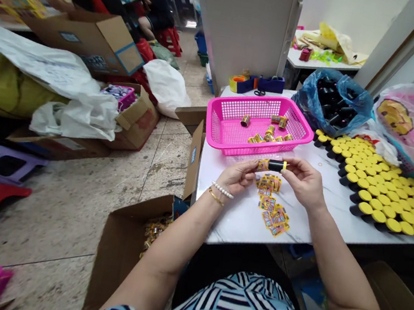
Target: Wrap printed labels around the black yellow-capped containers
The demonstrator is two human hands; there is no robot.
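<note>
Both hands hold a small black tube with a yellow cap (272,165) above the white marble table (238,221). My left hand (237,176) pinches the end with a printed yellow wrapper, and my right hand (302,182) grips the capped end. Below them lies a loose pile of printed yellow-and-red wrappers (271,205). A pink plastic basket (228,138) just beyond my hands holds several wrapped tubes. To the right, many yellow-capped black tubes (386,196) stand in close rows.
A blue bag of black tubes (333,103) and a pink plastic bag (413,127) sit at the table's far right. An open cardboard box (118,260) of wrapped items stands below the table's left edge. Seated people, boxes, white bags and plastic stools occupy the floor beyond.
</note>
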